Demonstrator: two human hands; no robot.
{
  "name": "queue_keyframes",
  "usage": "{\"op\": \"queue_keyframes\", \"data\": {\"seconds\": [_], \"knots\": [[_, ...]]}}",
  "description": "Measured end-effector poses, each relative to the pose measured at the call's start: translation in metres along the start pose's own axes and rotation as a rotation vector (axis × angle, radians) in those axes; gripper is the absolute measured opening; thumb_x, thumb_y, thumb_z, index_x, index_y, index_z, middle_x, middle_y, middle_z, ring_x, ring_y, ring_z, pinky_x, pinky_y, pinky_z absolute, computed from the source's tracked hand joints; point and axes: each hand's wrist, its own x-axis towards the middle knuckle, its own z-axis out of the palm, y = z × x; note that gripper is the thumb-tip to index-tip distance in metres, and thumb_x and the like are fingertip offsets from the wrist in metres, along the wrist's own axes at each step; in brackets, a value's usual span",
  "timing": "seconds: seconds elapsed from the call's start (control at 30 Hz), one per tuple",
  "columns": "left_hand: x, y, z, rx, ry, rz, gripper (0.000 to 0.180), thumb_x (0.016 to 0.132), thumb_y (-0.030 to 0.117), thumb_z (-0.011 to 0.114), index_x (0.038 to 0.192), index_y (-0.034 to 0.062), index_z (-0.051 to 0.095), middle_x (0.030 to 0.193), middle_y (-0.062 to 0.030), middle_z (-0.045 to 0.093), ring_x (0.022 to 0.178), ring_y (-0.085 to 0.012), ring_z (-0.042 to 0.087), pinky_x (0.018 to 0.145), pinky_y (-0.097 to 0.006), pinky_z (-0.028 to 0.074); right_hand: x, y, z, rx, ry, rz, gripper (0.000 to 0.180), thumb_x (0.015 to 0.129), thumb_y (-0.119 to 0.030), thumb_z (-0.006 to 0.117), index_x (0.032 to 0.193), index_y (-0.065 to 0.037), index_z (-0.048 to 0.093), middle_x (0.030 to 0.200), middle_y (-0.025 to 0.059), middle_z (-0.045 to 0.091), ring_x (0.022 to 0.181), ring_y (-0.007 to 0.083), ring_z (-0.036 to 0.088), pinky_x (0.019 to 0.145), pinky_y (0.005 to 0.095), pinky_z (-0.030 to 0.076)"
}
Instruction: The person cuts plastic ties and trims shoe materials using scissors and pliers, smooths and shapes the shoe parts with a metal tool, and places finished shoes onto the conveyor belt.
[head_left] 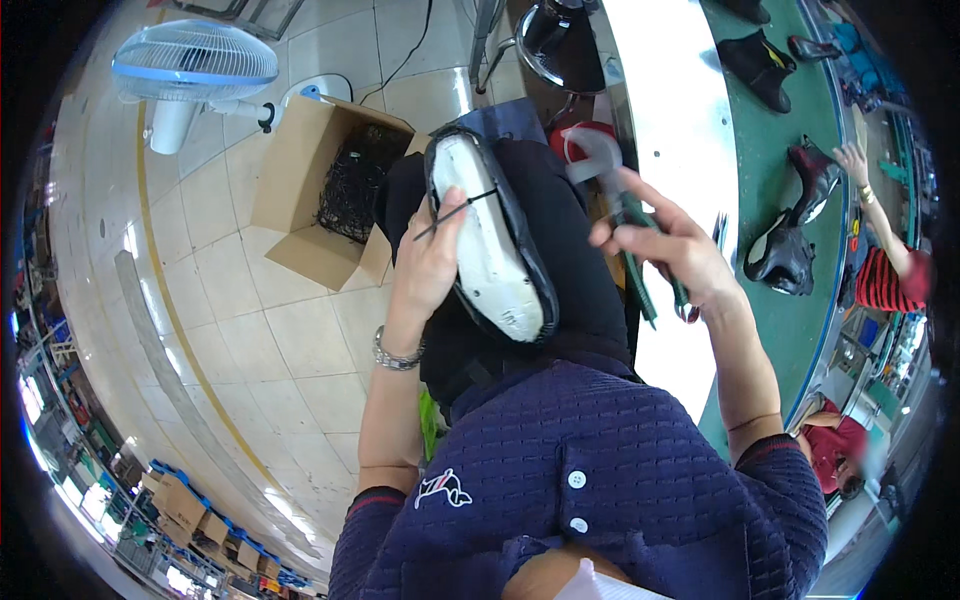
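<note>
A black shoe upper point(487, 240) lies bottom up over my lap, its white underside showing and its edge pulled round the rim. My left hand point(430, 255) grips its left side, thumb pressed on the white underside. A thin black strap, which looks like a cable tie point(482, 198), crosses the underside near the thumb, with a loose end sticking out to the left. To the right, apart from the shoe, my right hand point(680, 240) is closed on green-handled pincers point(632, 265). Their grey curved head points away from me and is somewhat blurred.
An open cardboard box point(290, 185) of black wiry strips stands left of my knees, near a blue-white fan point(195, 65). At right run a white bench edge point(685, 120) and a green conveyor point(745, 190) bearing dark shoes point(785, 250). Two people work beyond; a stool point(550, 50) stands ahead.
</note>
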Motion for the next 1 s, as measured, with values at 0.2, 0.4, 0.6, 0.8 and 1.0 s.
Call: {"op": "queue_keyframes", "data": {"seconds": [0.2,0.4,0.6,0.8,1.0], "knots": [[0.018,0.016,0.000,0.217,0.223,0.437,0.048,0.088,0.024,0.069,0.126,-0.0027,0.057,0.103,-0.0137,0.064,0.087,-0.0176,0.061,0.072,-0.028,0.051,0.032,-0.039,0.049,-0.096,-0.284,0.042,0.064,0.096,-0.013,0.055,0.151,-0.005,0.022,0.114,0.0172,0.066,0.094,0.0181,0.064,0.085,0.0272,0.046],[0.013,0.025,0.001,0.357,0.354,0.402,0.029,0.093,0.019,0.062,0.115,-0.0008,0.066,0.085,-0.0143,0.069,0.063,-0.0131,0.059,0.059,-0.026,0.048,0.050,-0.048,0.062,-0.188,-0.241,0.123,0.054,0.099,-0.014,0.051,0.146,-0.003,0.029,0.084,0.0038,0.058,0.076,0.0104,0.060,0.068,0.0272,0.052],[0.015,0.014,0.007,0.444,0.470,0.512,0.025,0.096,0.019,0.060,0.114,0.0043,0.068,0.074,-0.0101,0.066,0.057,-0.0082,0.048,0.055,-0.026,0.042,0.048,-0.032,0.065,-0.641,-0.170,-0.144,0.053,0.098,-0.011,0.052,0.144,-0.002,0.028,0.076,0.0092,0.060,0.063,0.0149,0.060,0.061,0.0308,0.052],[0.020,0.014,-0.002,0.580,0.414,0.872,0.029,0.087,-0.001,0.057,0.114,0.0031,0.066,0.107,-0.0164,0.069,0.074,-0.0210,0.067,0.068,-0.030,0.050,0.045,-0.030,0.065,-0.708,-0.159,-0.166,0.054,0.096,-0.008,0.053,0.143,-0.002,0.027,0.076,0.0165,0.065,0.066,0.0277,0.067,0.062,0.0372,0.053],[0.008,0.018,-0.009,0.772,0.194,0.837,0.059,0.062,-0.008,0.062,0.121,-0.0013,0.059,0.126,-0.0196,0.059,0.105,-0.0336,0.062,0.088,-0.038,0.050,0.038,-0.044,0.059,-1.294,-0.087,-0.407,0.051,0.094,-0.008,0.052,0.140,-0.004,0.032,0.076,0.0277,0.063,0.071,0.0434,0.064,0.067,0.0482,0.052]]}}
